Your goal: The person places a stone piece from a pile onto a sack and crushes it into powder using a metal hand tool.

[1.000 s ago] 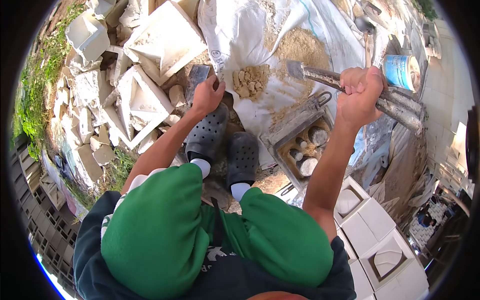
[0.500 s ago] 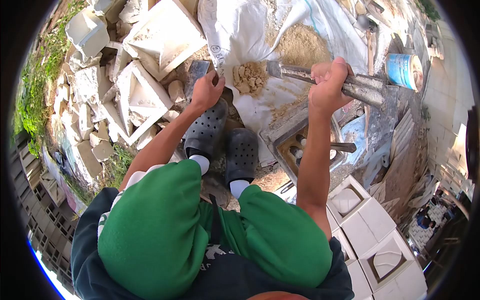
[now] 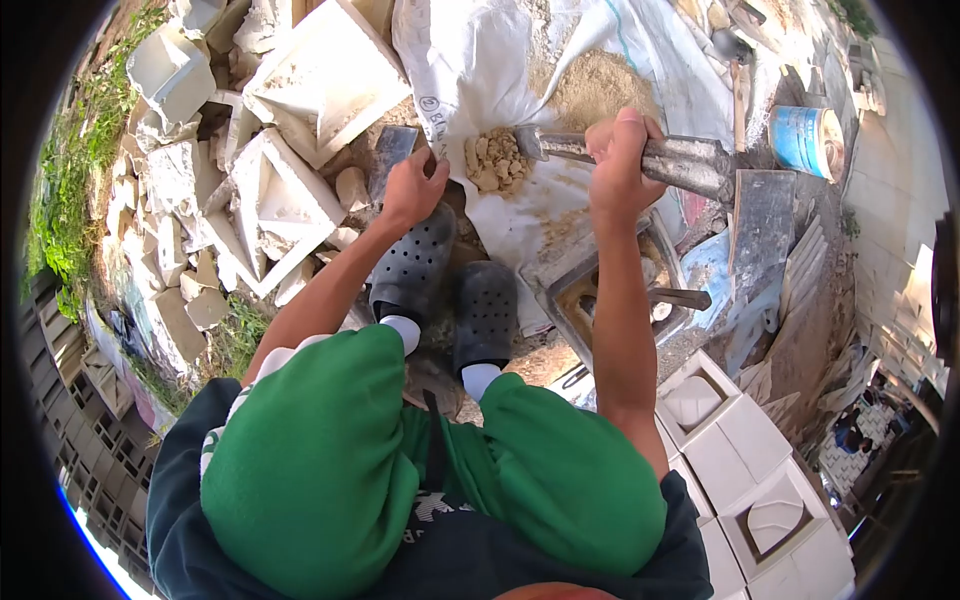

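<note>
My right hand (image 3: 628, 160) is wrapped around a crusted hand tool (image 3: 690, 165) with a flat metal blade at its left end. That blade is beside a small heap of pale broken lumps (image 3: 495, 162) on a white woven sack (image 3: 470, 70). My left hand (image 3: 415, 188) has its fingers curled and pinched at the sack's left edge, above my left clog. Whether the fingertips hold the sack or a small piece is not clear. Fine tan powder (image 3: 600, 90) lies on the sack beyond the tool.
Broken white moulds and chunks (image 3: 285, 205) are piled at left. Beneath my right forearm is a rectangular basin (image 3: 560, 300) with a handled tool (image 3: 680, 297) across it. A blue-labelled bucket (image 3: 800, 142) lies at right, and white block moulds (image 3: 740, 440) stand at lower right.
My right hand has moved left with the tool, bringing the blade closer to the lumps. My left hand has stayed nearly in place by the sack's edge.
</note>
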Action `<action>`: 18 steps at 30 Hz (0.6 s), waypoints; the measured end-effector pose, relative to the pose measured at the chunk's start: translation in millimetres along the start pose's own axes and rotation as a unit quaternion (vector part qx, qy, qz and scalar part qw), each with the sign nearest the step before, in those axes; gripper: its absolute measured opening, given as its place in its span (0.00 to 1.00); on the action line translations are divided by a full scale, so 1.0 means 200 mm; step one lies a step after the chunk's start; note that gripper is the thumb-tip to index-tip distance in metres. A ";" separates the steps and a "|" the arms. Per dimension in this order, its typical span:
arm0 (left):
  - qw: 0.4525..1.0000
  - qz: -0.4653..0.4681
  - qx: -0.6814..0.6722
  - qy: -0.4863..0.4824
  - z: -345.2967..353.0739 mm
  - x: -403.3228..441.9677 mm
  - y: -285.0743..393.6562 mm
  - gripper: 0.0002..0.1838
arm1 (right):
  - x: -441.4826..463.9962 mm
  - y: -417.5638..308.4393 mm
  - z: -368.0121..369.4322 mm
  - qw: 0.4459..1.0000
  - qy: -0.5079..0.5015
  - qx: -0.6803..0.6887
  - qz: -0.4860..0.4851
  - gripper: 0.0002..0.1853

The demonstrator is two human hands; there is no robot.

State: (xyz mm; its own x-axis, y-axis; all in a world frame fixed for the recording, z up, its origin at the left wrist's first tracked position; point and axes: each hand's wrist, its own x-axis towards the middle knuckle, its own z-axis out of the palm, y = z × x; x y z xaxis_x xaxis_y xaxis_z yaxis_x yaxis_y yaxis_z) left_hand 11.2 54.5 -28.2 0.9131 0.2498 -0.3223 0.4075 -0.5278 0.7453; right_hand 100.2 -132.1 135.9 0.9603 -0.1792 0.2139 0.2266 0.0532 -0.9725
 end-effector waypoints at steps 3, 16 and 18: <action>1.000 -0.006 0.001 -0.010 -0.01 -0.01 0.00 0.17 | 0.02 -0.03 -0.02 1.000 -0.013 -0.010 0.010 0.19; 1.000 -0.004 -0.007 -0.005 0.00 -0.02 0.00 0.17 | 0.04 0.00 0.07 0.999 -0.040 -0.007 0.003 0.19; 1.000 -0.001 0.004 -0.004 -0.01 0.00 -0.01 0.17 | 0.07 -0.15 0.10 1.000 -0.030 0.005 0.008 0.19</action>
State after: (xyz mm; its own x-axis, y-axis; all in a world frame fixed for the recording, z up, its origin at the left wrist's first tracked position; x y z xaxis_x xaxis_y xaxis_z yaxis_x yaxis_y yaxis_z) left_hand 10.7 56.4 -28.3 0.9127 0.2432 -0.3283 0.4085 -0.5339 0.7403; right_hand 109.0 -117.4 170.6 0.9718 -0.1189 0.2034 0.2120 0.0652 -0.9751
